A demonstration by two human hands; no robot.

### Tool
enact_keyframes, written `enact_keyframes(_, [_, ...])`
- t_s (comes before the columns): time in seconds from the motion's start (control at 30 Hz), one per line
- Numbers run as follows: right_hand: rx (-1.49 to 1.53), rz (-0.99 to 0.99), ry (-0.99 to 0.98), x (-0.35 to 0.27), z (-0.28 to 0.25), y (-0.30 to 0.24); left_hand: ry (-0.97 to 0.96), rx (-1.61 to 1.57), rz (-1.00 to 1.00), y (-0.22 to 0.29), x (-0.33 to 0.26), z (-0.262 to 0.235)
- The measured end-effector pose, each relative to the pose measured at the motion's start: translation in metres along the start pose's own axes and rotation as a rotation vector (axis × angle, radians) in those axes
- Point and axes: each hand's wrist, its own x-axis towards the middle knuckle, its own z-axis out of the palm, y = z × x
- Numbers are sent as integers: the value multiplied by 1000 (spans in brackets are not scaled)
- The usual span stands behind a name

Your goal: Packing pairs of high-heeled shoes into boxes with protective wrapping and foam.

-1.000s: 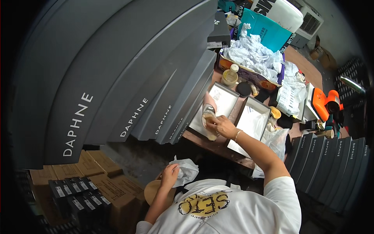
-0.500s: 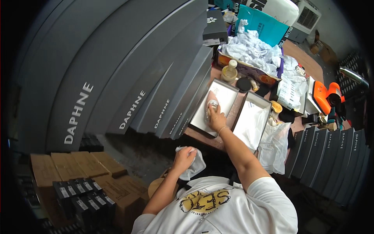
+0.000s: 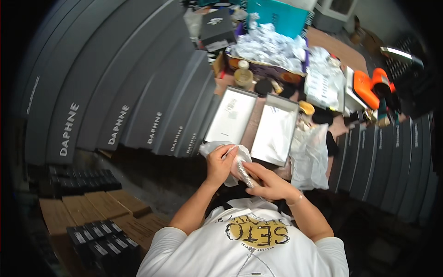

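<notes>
In front of my chest my left hand (image 3: 219, 165) is closed on a white cloth (image 3: 211, 147), which spreads out around its fingers. My right hand (image 3: 270, 182) grips a pale pink shoe (image 3: 242, 171) with a shiny silvery part, from the right side. The shoe's front end lies against the cloth, and my fingers hide some of it. Just beyond my hands are a grey shoebox part with a white inside (image 3: 227, 121) and, to its right, another such box part (image 3: 275, 131) holding white tissue paper.
Stacked grey shoeboxes (image 3: 92, 92) rise at the left, with more (image 3: 383, 152) at the right. A jar (image 3: 243, 76), a round black lid (image 3: 263, 87) and a carton of crumpled paper (image 3: 267, 48) stand farther back. An orange tool (image 3: 367, 90) lies far right. Brown cartons (image 3: 87, 207) sit lower left.
My right hand has lifted the shoe out of the left box part and brought it toward my chest. My left hand has moved up with the cloth to meet it. The view has shifted.
</notes>
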Motion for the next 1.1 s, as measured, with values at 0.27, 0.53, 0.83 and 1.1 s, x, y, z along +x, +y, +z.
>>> enact_keyframes(0.27, [1079, 467, 429, 8, -4, 43, -36, 124, 68, 18, 23, 10])
enact_keyframes(0.53, [1582, 94, 8, -12, -15, 58, -177, 34, 112, 38, 0, 28])
enact_keyframes(0.83, [1095, -49, 670, 35, -6, 78, -368, 180, 803, 73, -35, 59])
enact_keyframes(1.1, [703, 114, 772, 38, -1, 73, -553, -21, 816, 68, -56, 57])
